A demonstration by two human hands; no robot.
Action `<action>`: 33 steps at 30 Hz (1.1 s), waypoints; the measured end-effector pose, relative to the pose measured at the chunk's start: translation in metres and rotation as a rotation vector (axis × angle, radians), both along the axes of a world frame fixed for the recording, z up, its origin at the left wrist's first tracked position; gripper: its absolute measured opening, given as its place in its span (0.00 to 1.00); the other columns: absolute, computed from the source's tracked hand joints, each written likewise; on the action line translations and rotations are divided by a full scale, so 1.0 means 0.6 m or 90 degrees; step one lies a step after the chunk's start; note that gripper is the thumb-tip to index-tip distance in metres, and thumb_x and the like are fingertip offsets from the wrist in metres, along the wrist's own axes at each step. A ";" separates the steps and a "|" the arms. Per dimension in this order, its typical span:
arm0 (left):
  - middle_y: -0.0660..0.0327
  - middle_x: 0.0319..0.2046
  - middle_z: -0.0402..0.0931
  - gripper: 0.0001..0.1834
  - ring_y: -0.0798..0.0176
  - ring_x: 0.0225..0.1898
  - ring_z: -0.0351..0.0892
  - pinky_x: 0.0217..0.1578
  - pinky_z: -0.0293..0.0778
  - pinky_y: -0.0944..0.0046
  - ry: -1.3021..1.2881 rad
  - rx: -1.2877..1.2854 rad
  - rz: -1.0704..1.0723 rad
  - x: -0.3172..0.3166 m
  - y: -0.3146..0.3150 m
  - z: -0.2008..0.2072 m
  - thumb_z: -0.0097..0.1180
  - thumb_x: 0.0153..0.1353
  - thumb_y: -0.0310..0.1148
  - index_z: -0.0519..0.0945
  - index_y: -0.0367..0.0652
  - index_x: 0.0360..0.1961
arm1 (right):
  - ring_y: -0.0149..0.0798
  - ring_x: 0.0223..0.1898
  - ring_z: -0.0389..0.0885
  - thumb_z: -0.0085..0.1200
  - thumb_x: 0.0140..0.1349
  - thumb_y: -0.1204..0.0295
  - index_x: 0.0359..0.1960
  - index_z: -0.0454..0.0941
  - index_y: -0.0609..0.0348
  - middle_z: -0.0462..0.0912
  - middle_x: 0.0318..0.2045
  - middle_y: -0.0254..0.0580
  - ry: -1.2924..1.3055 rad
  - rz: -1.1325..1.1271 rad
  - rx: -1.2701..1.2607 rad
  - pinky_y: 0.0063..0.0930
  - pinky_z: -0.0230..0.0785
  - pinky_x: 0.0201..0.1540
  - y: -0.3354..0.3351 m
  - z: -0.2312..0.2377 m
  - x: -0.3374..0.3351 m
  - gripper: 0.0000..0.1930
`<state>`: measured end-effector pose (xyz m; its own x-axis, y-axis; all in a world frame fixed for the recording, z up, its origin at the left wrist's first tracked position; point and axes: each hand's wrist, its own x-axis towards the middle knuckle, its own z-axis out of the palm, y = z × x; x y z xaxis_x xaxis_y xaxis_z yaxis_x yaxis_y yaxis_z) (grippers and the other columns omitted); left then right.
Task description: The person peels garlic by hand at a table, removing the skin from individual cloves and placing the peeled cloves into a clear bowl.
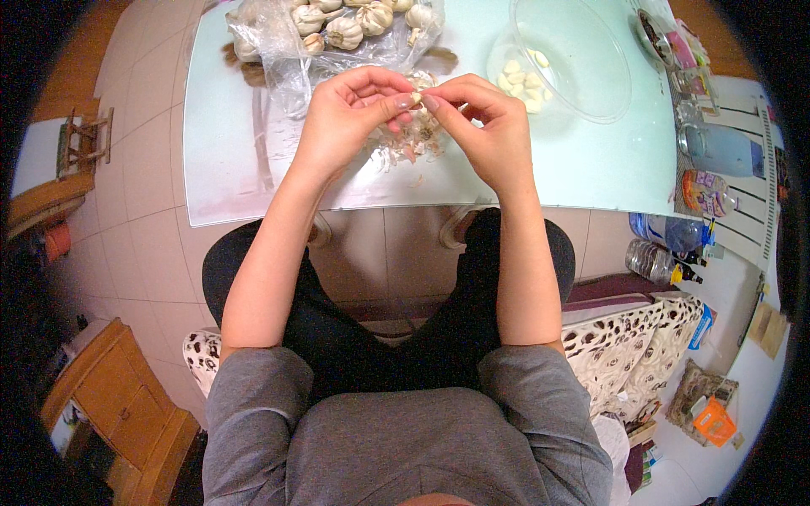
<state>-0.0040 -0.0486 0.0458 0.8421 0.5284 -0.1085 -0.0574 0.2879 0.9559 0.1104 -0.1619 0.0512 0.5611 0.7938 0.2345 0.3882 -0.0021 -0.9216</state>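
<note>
Between the fingertips of both hands is a small pale garlic clove point(416, 99), mostly covered by the fingers. My left hand point(348, 110) pinches it from the left, thumb against fingers. My right hand point(487, 118) meets it from the right, with thumb and forefinger closed at the clove. Below the hands, papery garlic skins point(411, 145) lie heaped on the glass tabletop. Whole garlic bulbs point(344, 32) sit in a clear plastic bag point(283, 63) at the far left. To the right, a clear plastic bowl point(591, 114) stands near several peeled garlic cloves point(521, 83).
The glass table point(228, 190) has its near edge just in front of my knees. Bottles and packages, among them a blue-tinted container point(717, 150), stand off the table's right side. A patterned sofa point(620, 337) is at right, and a wooden cabinet point(126, 396) at lower left.
</note>
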 end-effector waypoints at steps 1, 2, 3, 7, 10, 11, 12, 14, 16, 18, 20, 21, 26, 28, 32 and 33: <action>0.62 0.25 0.74 0.07 0.73 0.25 0.72 0.26 0.69 0.75 0.006 0.015 -0.003 -0.001 0.000 0.000 0.53 0.50 0.23 0.73 0.35 0.32 | 0.25 0.22 0.71 0.55 0.46 0.74 0.25 0.78 0.60 0.77 0.23 0.34 -0.023 0.009 -0.006 0.16 0.60 0.22 0.000 0.001 0.000 0.04; 0.62 0.25 0.74 0.07 0.73 0.25 0.72 0.26 0.69 0.75 0.006 0.014 -0.003 -0.001 0.000 0.000 0.53 0.50 0.23 0.73 0.35 0.32 | 0.25 0.22 0.71 0.55 0.46 0.74 0.25 0.78 0.60 0.77 0.23 0.34 -0.023 0.009 -0.006 0.16 0.60 0.22 0.000 0.001 0.000 0.04; 0.61 0.25 0.74 0.06 0.73 0.25 0.72 0.26 0.69 0.75 0.010 0.027 -0.003 -0.001 0.000 0.001 0.53 0.50 0.23 0.74 0.35 0.31 | 0.26 0.22 0.71 0.55 0.46 0.74 0.25 0.78 0.60 0.77 0.23 0.35 -0.024 0.008 -0.002 0.15 0.61 0.22 -0.001 0.000 0.000 0.04; 0.59 0.25 0.75 0.07 0.72 0.25 0.74 0.26 0.70 0.76 0.000 0.074 0.011 0.000 -0.002 -0.004 0.53 0.50 0.22 0.75 0.33 0.32 | 0.26 0.21 0.72 0.54 0.46 0.75 0.24 0.78 0.61 0.77 0.22 0.35 -0.040 -0.003 0.031 0.15 0.62 0.22 0.002 -0.003 -0.002 0.04; 0.59 0.26 0.75 0.06 0.72 0.25 0.74 0.26 0.71 0.76 -0.011 0.076 0.023 0.003 -0.006 -0.004 0.53 0.50 0.22 0.75 0.33 0.31 | 0.27 0.22 0.72 0.54 0.47 0.75 0.25 0.78 0.61 0.77 0.23 0.35 0.030 -0.018 0.028 0.15 0.62 0.23 0.004 -0.008 -0.004 0.04; 0.59 0.26 0.75 0.06 0.72 0.25 0.74 0.26 0.71 0.76 -0.011 0.076 0.023 0.002 -0.006 -0.004 0.53 0.50 0.22 0.75 0.33 0.31 | 0.27 0.22 0.72 0.54 0.47 0.75 0.25 0.78 0.61 0.77 0.23 0.35 0.030 -0.017 0.028 0.15 0.62 0.23 0.004 -0.007 -0.004 0.04; 0.59 0.25 0.75 0.06 0.72 0.25 0.74 0.26 0.71 0.76 -0.021 0.062 0.031 0.003 -0.005 -0.003 0.53 0.50 0.22 0.75 0.33 0.31 | 0.27 0.23 0.72 0.54 0.47 0.75 0.25 0.78 0.61 0.77 0.23 0.35 0.052 -0.012 0.023 0.16 0.62 0.23 0.003 -0.006 -0.003 0.04; 0.58 0.25 0.75 0.06 0.71 0.25 0.74 0.26 0.71 0.75 -0.031 0.047 0.039 0.002 -0.004 -0.003 0.53 0.50 0.22 0.75 0.33 0.31 | 0.27 0.23 0.72 0.54 0.47 0.74 0.25 0.78 0.61 0.77 0.23 0.35 0.074 -0.006 0.017 0.16 0.62 0.24 0.003 -0.003 -0.002 0.04; 0.58 0.25 0.75 0.06 0.71 0.25 0.74 0.26 0.71 0.75 -0.019 0.014 0.033 0.002 -0.003 -0.001 0.53 0.50 0.22 0.75 0.33 0.30 | 0.27 0.24 0.72 0.54 0.47 0.74 0.25 0.78 0.61 0.77 0.23 0.36 0.048 0.011 0.017 0.16 0.63 0.24 0.001 0.000 -0.002 0.04; 0.58 0.25 0.75 0.06 0.71 0.25 0.74 0.26 0.71 0.75 -0.012 0.037 0.029 0.001 -0.003 -0.001 0.54 0.50 0.22 0.75 0.33 0.30 | 0.27 0.24 0.72 0.54 0.47 0.74 0.25 0.78 0.61 0.77 0.24 0.36 0.042 0.014 0.014 0.16 0.62 0.24 0.000 -0.002 0.000 0.04; 0.58 0.25 0.75 0.06 0.71 0.25 0.74 0.26 0.71 0.75 -0.006 0.059 0.025 -0.001 -0.002 -0.001 0.54 0.49 0.22 0.75 0.32 0.30 | 0.27 0.24 0.72 0.54 0.47 0.75 0.25 0.78 0.61 0.77 0.24 0.36 0.035 0.017 0.011 0.16 0.62 0.24 0.000 -0.004 0.000 0.04; 0.58 0.25 0.76 0.06 0.71 0.25 0.74 0.26 0.72 0.75 -0.004 0.075 0.026 -0.002 -0.002 -0.003 0.54 0.49 0.22 0.76 0.32 0.30 | 0.27 0.23 0.72 0.54 0.47 0.75 0.24 0.78 0.61 0.77 0.23 0.36 0.027 0.018 0.026 0.16 0.62 0.24 0.000 -0.005 0.000 0.04; 0.58 0.26 0.76 0.06 0.71 0.25 0.74 0.28 0.72 0.75 0.005 0.089 0.048 -0.001 -0.008 -0.004 0.54 0.49 0.22 0.76 0.32 0.30 | 0.26 0.21 0.70 0.54 0.46 0.77 0.24 0.77 0.62 0.76 0.22 0.36 0.020 0.003 0.056 0.15 0.61 0.22 0.004 -0.008 -0.007 0.03; 0.58 0.26 0.76 0.06 0.71 0.25 0.75 0.28 0.73 0.75 -0.021 0.062 0.065 0.001 -0.012 -0.004 0.54 0.49 0.22 0.76 0.33 0.30 | 0.24 0.19 0.68 0.53 0.46 0.78 0.24 0.76 0.63 0.75 0.21 0.36 0.014 -0.019 0.061 0.15 0.61 0.22 0.005 -0.012 -0.008 0.03; 0.58 0.26 0.76 0.06 0.71 0.26 0.75 0.28 0.73 0.75 -0.040 0.064 0.067 0.003 -0.013 -0.007 0.53 0.49 0.21 0.76 0.33 0.30 | 0.24 0.18 0.67 0.53 0.47 0.77 0.24 0.76 0.64 0.74 0.19 0.35 0.055 -0.030 0.079 0.14 0.60 0.21 0.007 -0.016 -0.013 0.03; 0.58 0.26 0.76 0.06 0.71 0.26 0.75 0.28 0.73 0.75 -0.049 0.040 0.062 0.003 -0.012 -0.007 0.53 0.50 0.21 0.75 0.33 0.30 | 0.23 0.18 0.67 0.53 0.46 0.77 0.24 0.76 0.64 0.74 0.19 0.34 0.076 -0.040 0.076 0.14 0.60 0.21 0.008 -0.013 -0.015 0.03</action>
